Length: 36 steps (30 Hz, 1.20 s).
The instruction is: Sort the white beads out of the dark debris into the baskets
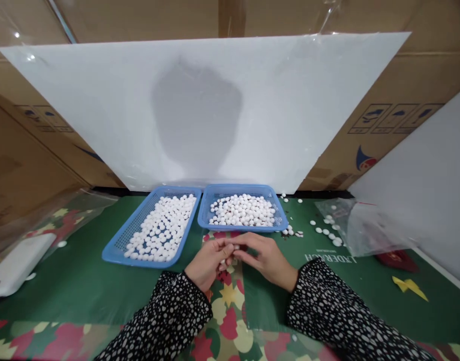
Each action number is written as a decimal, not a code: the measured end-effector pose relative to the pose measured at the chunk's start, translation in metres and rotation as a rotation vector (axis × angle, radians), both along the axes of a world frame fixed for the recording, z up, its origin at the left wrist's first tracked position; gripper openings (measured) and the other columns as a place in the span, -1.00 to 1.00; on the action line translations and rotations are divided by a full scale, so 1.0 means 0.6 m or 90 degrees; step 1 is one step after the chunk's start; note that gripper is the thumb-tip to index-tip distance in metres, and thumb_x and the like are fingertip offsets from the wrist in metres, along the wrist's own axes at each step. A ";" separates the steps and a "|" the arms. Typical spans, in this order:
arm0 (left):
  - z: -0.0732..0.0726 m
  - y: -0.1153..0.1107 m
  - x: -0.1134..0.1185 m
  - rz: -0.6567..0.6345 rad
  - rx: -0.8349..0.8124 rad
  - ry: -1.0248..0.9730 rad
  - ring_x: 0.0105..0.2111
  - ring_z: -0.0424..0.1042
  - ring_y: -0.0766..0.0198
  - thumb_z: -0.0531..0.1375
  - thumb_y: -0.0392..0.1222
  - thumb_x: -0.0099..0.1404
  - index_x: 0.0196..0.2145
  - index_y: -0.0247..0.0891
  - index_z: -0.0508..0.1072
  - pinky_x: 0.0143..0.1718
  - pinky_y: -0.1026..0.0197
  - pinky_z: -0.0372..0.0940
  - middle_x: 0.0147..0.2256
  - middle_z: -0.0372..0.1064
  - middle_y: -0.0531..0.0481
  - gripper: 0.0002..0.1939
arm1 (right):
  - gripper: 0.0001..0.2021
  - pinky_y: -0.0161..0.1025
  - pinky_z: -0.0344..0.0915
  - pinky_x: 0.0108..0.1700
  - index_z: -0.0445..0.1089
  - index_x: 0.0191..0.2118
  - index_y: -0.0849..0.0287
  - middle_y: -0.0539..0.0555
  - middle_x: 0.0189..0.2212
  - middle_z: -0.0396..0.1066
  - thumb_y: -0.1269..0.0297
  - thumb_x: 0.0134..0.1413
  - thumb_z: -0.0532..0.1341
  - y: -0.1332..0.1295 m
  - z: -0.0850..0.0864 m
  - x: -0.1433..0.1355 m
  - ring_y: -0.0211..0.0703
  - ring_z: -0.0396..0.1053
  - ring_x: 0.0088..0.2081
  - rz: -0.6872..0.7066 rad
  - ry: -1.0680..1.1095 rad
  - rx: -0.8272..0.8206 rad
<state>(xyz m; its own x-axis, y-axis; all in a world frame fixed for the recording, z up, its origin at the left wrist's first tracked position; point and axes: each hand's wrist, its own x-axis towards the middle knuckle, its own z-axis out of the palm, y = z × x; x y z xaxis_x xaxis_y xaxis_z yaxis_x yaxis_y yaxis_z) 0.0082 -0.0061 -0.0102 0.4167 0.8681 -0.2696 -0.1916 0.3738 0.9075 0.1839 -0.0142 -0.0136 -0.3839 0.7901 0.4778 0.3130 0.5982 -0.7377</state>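
My left hand (211,260) and my right hand (262,255) meet fingertip to fingertip, just in front of the right blue basket (237,229). In the curled fingers of the left one shows a small white round piece (223,261). Thumb and fingers of my right hand are pinched together against the left fingertips; what lies between them is too small to make out. Many white round pieces (243,209) fill much of that basket. More white round pieces (160,228) are spread in the left blue basket (115,256), which stands at a slant beside it.
Loose white pieces (337,241) lie right of the baskets, near a clear plastic bag (376,228). A yellow scrap (409,287) is at the far right, a white handled object (21,265) at the left. Behind the baskets leans a white board (282,110) against cardboard (414,75).
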 end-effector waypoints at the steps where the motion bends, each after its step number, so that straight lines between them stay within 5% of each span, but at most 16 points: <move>1: 0.000 0.001 0.000 0.004 -0.002 0.004 -0.64 0.06 0.48 0.31 0.09 0.11 -0.40 -0.37 0.43 -0.63 0.32 -0.15 -0.56 0.30 0.04 -0.60 | -0.79 -0.13 0.35 -0.12 0.38 -0.06 0.04 0.05 -0.21 0.45 0.38 0.21 0.16 0.002 0.001 0.006 -0.13 0.40 -0.19 -0.020 0.006 -0.021; 6: 0.010 0.007 -0.009 0.073 -0.022 -0.021 -0.41 0.34 0.34 0.28 -0.14 0.16 -0.36 -0.33 0.42 -0.41 0.29 0.17 -0.39 0.40 -0.04 -0.80 | -0.74 -0.23 0.28 -0.26 0.37 -0.29 0.13 0.01 -0.36 0.34 0.62 0.12 0.03 0.007 0.005 0.029 -0.20 0.32 -0.33 -0.030 -0.062 -0.098; 11: 0.015 0.008 -0.019 0.060 -0.005 -0.069 -0.30 0.40 0.27 0.31 -0.27 0.11 -0.33 -0.33 0.42 -0.17 0.20 0.24 -0.32 0.43 -0.07 -0.83 | -0.80 -0.20 0.27 -0.20 0.41 -0.22 0.12 0.05 -0.32 0.33 0.52 0.19 0.11 0.006 -0.010 0.026 -0.13 0.31 -0.24 0.012 -0.198 -0.040; 19: 0.014 0.009 -0.013 0.046 -0.003 0.009 -0.47 0.32 0.33 0.20 -0.32 0.15 -0.41 -0.35 0.45 -0.44 0.30 0.14 -0.47 0.42 -0.06 -0.95 | -0.80 -0.22 0.29 -0.19 0.41 -0.37 0.18 0.06 -0.33 0.33 0.60 0.15 0.13 0.016 -0.032 0.021 -0.12 0.32 -0.22 0.015 -0.252 -0.039; 25: 0.020 0.010 -0.016 0.038 0.047 0.041 -0.46 0.32 0.33 0.30 -0.13 0.14 -0.16 -0.34 0.48 -0.36 0.26 0.21 -0.46 0.42 -0.01 -0.68 | -0.81 -0.22 0.29 -0.16 0.39 -0.27 0.17 0.05 -0.30 0.33 0.61 0.09 0.17 0.019 -0.036 0.025 -0.12 0.32 -0.20 0.002 -0.227 -0.054; 28: 0.014 0.013 -0.019 0.063 0.066 0.055 -0.48 0.29 0.36 0.35 -0.11 0.08 -0.20 -0.33 0.49 -0.40 0.29 0.18 -0.47 0.39 0.03 -0.65 | -0.81 -0.23 0.27 -0.19 0.38 -0.38 0.17 0.04 -0.35 0.32 0.61 0.11 0.15 0.019 -0.039 0.025 -0.13 0.32 -0.24 -0.004 -0.218 -0.056; 36: 0.003 0.016 -0.018 0.071 0.038 0.020 -0.57 0.11 0.45 0.35 -0.05 0.09 -0.28 -0.35 0.49 -0.60 0.34 -0.10 -0.48 0.34 0.04 -0.67 | -0.92 -0.26 0.26 -0.25 0.38 -0.31 0.14 -0.02 -0.40 0.44 0.41 0.20 0.17 -0.001 -0.005 0.011 -0.19 0.36 -0.35 -0.022 0.076 -0.244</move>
